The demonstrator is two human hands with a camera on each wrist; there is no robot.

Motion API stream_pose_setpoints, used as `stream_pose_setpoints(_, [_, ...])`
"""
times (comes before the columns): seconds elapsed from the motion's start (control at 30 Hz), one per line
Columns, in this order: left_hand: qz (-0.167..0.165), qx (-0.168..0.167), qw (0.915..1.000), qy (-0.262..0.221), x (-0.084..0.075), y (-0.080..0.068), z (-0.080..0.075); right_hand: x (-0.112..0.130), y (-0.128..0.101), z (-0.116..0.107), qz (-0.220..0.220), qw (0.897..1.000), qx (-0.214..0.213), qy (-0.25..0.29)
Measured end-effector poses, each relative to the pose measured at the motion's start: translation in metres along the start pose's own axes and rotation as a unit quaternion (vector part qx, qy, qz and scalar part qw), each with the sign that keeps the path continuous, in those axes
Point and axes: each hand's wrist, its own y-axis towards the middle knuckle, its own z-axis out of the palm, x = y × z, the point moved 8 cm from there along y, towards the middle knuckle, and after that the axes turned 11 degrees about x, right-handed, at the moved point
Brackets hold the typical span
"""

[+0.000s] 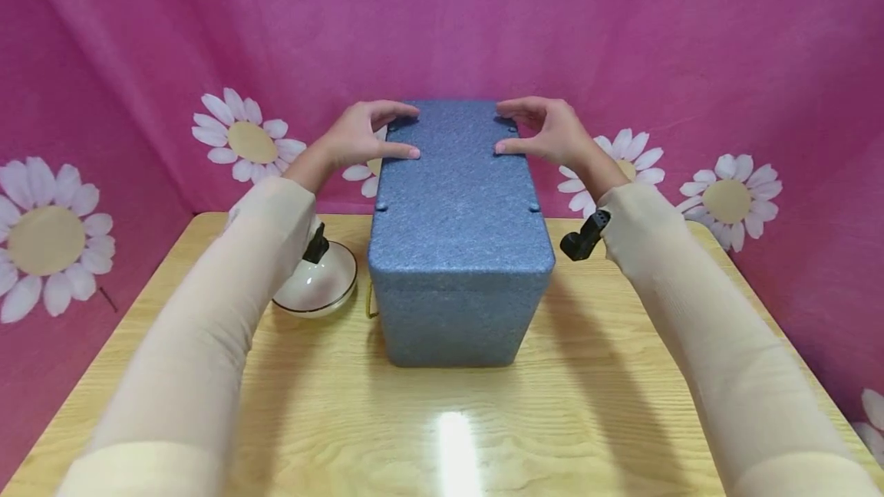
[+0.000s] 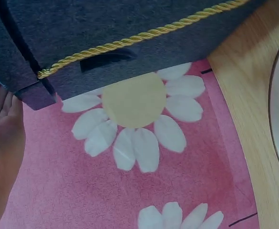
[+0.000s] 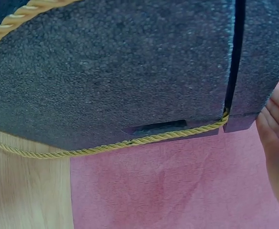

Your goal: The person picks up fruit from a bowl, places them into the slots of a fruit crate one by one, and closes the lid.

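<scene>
A blue-grey foam box (image 1: 453,328) stands on the table with its lid (image 1: 459,198) on top. My left hand (image 1: 366,129) holds the lid's left edge near the far end, thumb and forefinger over the top. At the opposite edge my right hand (image 1: 545,127) grips the lid in the same way. In the left wrist view, fingers (image 2: 1,102) lie against the lid's side; the right wrist view shows the same of the right fingers (image 3: 275,114). A dark seam runs between lid and box. Twisted yellow rope (image 2: 144,37) comes out at that seam.
Left of the box is a white bowl (image 1: 334,282) with a dark rim, partly hidden by the left sleeve. The wooden table (image 1: 331,420) meets a pink cloth backdrop (image 1: 442,21) with white daisies. Black wrist devices (image 1: 584,236) hang beside the sleeves.
</scene>
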Motion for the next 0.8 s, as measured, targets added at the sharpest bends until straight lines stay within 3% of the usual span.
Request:
stream_pose_setpoints(0.13, [0.004, -0.008, 1.0000, 0.002, 0.006, -0.006, 0.000, -0.002, 0.005, 0.010, -0.022, 0.999, 0.008, 0.025])
stream_pose_setpoints(0.37, [0.015, -0.034, 0.9992, -0.012, 0.009, -0.009, -0.006, 0.002, 0.015, 0.012, -0.034, 0.999, 0.007, -0.003])
stream_pose_setpoints(0.6, [0.001, -0.052, 0.9987, -0.003, 0.015, -0.009, -0.009, 0.000, 0.012, 0.011, -0.031, 0.999, -0.011, 0.000])
stream_pose_setpoints(0.7, [0.005, -0.069, 0.9976, -0.001, 0.017, -0.017, -0.009, -0.001, 0.005, 0.011, -0.031, 0.999, -0.024, -0.003])
stream_pose_setpoints(0.8, [0.001, -0.083, 0.9965, 0.005, 0.023, -0.035, -0.007, -0.004, -0.008, 0.009, -0.021, 0.999, -0.042, -0.014])
